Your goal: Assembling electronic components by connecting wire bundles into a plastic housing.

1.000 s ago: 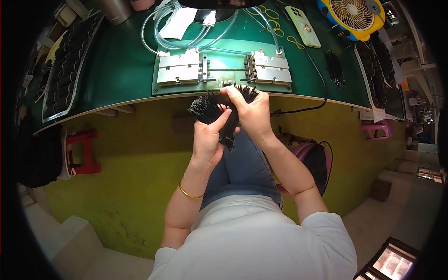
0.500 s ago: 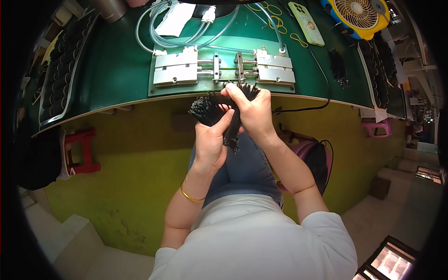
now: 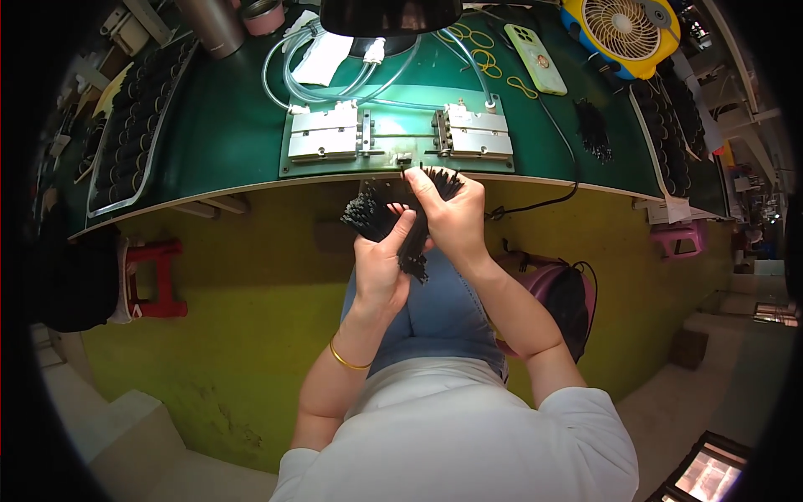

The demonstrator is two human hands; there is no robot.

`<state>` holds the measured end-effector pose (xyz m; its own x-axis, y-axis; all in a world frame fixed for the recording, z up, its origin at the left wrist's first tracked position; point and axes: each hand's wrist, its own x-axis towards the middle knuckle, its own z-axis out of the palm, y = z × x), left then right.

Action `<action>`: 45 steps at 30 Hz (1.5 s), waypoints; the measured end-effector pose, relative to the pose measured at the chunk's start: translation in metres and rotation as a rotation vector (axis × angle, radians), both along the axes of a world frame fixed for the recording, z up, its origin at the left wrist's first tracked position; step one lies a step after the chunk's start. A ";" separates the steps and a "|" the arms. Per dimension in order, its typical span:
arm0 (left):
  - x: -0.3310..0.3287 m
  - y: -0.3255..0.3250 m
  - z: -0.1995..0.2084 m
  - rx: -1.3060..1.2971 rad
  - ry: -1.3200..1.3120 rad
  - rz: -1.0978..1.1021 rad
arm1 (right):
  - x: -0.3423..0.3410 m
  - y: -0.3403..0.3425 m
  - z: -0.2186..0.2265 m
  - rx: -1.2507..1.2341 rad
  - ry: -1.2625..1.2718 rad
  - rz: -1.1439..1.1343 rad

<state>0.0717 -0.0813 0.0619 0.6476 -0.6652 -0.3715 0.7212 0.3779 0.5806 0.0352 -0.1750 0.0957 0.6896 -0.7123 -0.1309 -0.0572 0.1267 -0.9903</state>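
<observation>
Green covers the workbench (image 3: 230, 138), its near edge running just in front of a metal fixture (image 3: 400, 127) with 2 silver blocks. Behind the fixture, clear tubes (image 3: 288, 79) loop beside a white cloth (image 3: 324, 63), under a dark lamp (image 3: 391, 15). Well to the fixture's left are a tray (image 3: 115, 207) of black bundles and, farther back, a metal flask (image 3: 209, 25) and a pink tin (image 3: 263, 18). Behind it to the right lie yellow rubber bands (image 3: 483, 63), a pale green phone (image 3: 535, 58) and a yellow-and-blue fan (image 3: 621, 25); directly right, a loose black bundle (image 3: 594, 130), then a 2nd tray (image 3: 649, 138). Below the fixture's level, the yellow-green floor (image 3: 226, 351) carries a red stool (image 3: 159, 280) to its left and a pink stool (image 3: 679, 240) to its right.

Just on the near side of the fixture, the left hand (image 3: 381, 263) grips thin black strands (image 3: 365, 213), thumb across them; the right hand (image 3: 456, 213) clasps another bunch (image 3: 443, 180) of them, its fingers curled round.
</observation>
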 end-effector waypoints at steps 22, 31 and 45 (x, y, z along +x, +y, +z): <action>0.014 -0.005 -0.002 0.033 -0.012 -0.057 | 0.017 -0.006 -0.018 0.009 -0.038 -0.016; 0.021 -0.008 -0.004 0.021 -0.026 -0.075 | 0.023 -0.009 -0.017 0.067 -0.023 -0.086; 0.017 0.025 -0.009 -0.063 0.021 -0.171 | -0.018 0.000 0.010 0.096 -0.031 0.134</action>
